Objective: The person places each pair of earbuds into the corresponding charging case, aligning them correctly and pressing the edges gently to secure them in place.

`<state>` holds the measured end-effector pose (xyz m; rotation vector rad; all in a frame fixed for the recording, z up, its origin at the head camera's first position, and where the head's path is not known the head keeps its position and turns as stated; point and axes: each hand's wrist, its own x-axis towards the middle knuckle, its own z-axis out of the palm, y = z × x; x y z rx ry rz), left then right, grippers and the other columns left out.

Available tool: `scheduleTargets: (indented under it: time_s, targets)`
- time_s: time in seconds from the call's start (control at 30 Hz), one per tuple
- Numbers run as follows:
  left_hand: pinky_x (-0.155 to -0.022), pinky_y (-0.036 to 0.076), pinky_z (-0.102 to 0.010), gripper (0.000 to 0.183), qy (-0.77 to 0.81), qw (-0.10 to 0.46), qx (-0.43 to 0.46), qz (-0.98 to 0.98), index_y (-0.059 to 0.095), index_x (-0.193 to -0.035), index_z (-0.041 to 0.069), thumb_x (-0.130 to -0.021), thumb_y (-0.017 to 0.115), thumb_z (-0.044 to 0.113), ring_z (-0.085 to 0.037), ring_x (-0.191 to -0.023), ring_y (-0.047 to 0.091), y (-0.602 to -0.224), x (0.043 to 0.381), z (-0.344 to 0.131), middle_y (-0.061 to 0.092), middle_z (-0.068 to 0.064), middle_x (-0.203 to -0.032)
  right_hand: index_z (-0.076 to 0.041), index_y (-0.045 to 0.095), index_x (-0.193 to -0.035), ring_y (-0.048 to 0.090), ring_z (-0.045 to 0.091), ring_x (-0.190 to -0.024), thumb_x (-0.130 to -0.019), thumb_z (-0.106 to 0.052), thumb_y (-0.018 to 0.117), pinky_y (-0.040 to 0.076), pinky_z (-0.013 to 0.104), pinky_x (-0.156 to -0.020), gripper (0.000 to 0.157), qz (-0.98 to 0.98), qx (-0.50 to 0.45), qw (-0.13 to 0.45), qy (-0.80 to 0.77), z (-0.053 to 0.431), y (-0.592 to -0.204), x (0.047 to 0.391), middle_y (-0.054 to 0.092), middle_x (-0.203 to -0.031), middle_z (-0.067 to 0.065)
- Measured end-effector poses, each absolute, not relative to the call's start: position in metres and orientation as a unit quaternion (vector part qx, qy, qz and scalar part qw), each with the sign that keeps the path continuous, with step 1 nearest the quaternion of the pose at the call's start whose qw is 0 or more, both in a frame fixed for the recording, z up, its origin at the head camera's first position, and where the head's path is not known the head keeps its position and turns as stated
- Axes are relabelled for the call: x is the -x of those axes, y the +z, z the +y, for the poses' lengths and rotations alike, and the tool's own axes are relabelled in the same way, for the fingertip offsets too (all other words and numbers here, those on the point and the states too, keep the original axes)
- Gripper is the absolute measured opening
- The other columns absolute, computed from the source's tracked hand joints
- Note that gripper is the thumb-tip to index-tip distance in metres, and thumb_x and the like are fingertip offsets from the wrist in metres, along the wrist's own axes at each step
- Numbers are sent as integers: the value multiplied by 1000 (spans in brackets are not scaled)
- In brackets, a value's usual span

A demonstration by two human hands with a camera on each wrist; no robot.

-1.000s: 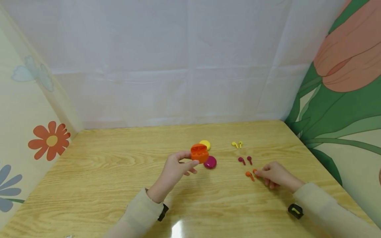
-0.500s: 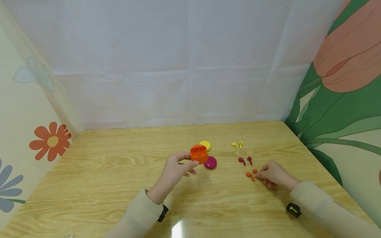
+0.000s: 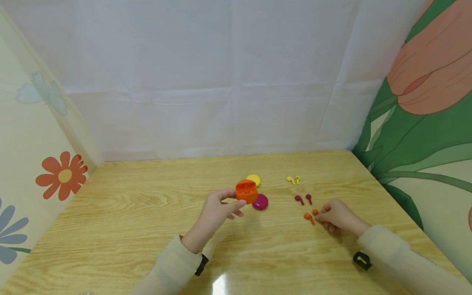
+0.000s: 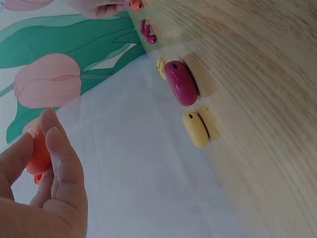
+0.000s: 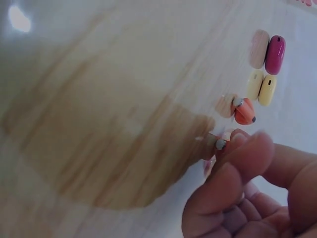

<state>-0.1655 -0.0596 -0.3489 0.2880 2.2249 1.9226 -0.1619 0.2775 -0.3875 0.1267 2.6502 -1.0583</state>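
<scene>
Between thumb and fingers, my left hand [image 3: 215, 211] holds up an orange earbud case [image 3: 246, 196] with its lid raised, above the table. No earbuds can be made out in its slots at this size. Over on the right, my right hand [image 3: 341, 217] pinches the stem of an orange earbud [image 3: 315, 212], whose lower part is hidden by the fingertips. Just left of it lies a second orange earbud [image 3: 309, 218]. In the right wrist view, the fingertips [image 5: 257, 153] cover most of the pinched earbud, and the other orange earbud [image 5: 244, 113] lies near them.
Behind the held case, a closed magenta case [image 3: 260, 201] and a closed yellow case [image 3: 254, 179] sit on the wooden table [image 3: 147, 229]. Two magenta earbuds [image 3: 299, 199] and two yellow earbuds [image 3: 291, 180] lie farther back on the right. White sheeting rises beyond the table.
My right hand has shifted slightly left, and its fingertips now cover the orange earbud's stem. The left hand and the orange case stay nearly still.
</scene>
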Motion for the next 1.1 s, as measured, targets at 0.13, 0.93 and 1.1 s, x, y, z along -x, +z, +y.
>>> scheduleTargets:
  time_s: [0.13,0.93,1.1]
  targets:
    - [-67,56,-41,27,650,95,-96,748,67,-113,-4,-91,69,10,-21,-68,69,-349,166,-59,66,-11,-105,-3,61,-70,49,9,-46,-90,-5,65,42,24,-46,20,918,-46,141,-368,278,-387,161,54,-55,1]
    - [-65,55,-37,27,656,98,-92,743,67,-113,-4,-91,69,11,-20,-68,69,-351,167,-60,65,-11,-105,6,60,-86,59,15,-52,-97,-7,55,52,31,-49,18,889,-57,117,-439,269,-360,151,60,-64,7]
    - [-64,55,-34,27,659,96,-92,741,66,-113,-4,-91,69,11,-20,-68,69,-352,166,-61,65,-11,-105,9,59,-91,61,17,-54,-98,-7,54,53,32,-51,18,881,-49,114,-456,262,-354,150,62,-67,9]
